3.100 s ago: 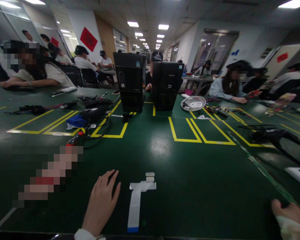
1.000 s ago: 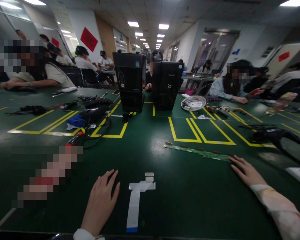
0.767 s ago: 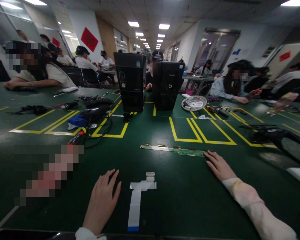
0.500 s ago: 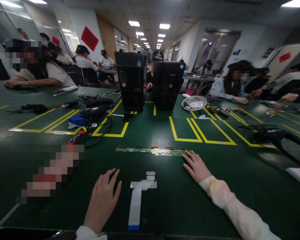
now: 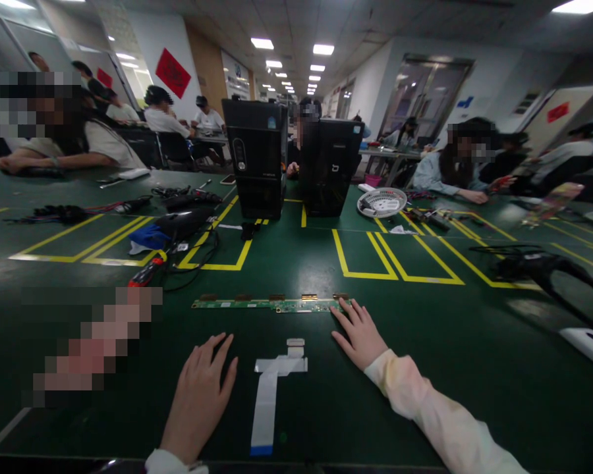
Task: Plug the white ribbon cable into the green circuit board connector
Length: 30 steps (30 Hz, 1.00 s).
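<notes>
Beyond white ribbon cable [image 5: 265, 409]: slim green circuit board [image 5: 287, 307], far edge brown-tabbed.

Open tabletop [image 5: 321, 408] lay between ribbon cable [image 5: 264, 415] and right sleeve [image 5: 425, 408]. Circuit board [image 5: 264, 305] crossed ahead, right hand [image 5: 360, 336] at one end; two computer towers [image 5: 257, 158] blocked farther forward.

Right hand [image 5: 362, 336] on a slim green circuit board [image 5: 296, 307]'s end, left hand [image 5: 200, 385] near a white ribbon cable [image 5: 265, 411].
</notes>
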Available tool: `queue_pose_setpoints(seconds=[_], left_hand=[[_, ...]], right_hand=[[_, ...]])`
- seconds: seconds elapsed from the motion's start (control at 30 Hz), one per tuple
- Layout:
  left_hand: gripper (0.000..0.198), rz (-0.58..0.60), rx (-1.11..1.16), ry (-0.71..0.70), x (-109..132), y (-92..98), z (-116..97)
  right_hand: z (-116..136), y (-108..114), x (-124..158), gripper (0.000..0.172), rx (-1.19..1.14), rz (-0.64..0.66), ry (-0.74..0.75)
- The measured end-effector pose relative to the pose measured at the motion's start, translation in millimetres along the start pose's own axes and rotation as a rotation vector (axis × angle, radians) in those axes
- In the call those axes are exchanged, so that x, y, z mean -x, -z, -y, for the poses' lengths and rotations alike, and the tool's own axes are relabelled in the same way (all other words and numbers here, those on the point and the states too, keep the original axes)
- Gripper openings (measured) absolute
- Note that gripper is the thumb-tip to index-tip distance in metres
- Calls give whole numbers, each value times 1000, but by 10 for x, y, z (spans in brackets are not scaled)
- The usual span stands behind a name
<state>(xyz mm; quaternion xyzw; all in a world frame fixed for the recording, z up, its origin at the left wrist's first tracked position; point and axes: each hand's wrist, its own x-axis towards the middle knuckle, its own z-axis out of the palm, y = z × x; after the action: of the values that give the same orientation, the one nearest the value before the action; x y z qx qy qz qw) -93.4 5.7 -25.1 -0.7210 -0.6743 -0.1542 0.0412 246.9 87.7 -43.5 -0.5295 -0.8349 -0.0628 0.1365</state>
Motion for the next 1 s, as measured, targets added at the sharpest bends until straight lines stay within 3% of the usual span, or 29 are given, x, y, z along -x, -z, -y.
queue_pose_setpoints(seconds=[0.2, 0.47, 0.6, 0.8, 1.0], left_hand=[[54, 9, -8, 6, 1, 3, -1], [53, 7, -4, 10, 16, -1, -2], [53, -2, 3, -2, 9, -14, 6], [51, -22, 9, -12, 6, -11, 17], [44, -5, 96, -204, 77, 45, -211]], right_hand=[[49, 122, -25, 51, -2, -6, -4], [21, 231, -365, 35, -178, -16, 431], [-12, 151, -514, 30, -284, -62, 427], [-47, 93, -487, 30, -327, -53, 424], [-67, 73, -457, 32, -321, -29, 418]])
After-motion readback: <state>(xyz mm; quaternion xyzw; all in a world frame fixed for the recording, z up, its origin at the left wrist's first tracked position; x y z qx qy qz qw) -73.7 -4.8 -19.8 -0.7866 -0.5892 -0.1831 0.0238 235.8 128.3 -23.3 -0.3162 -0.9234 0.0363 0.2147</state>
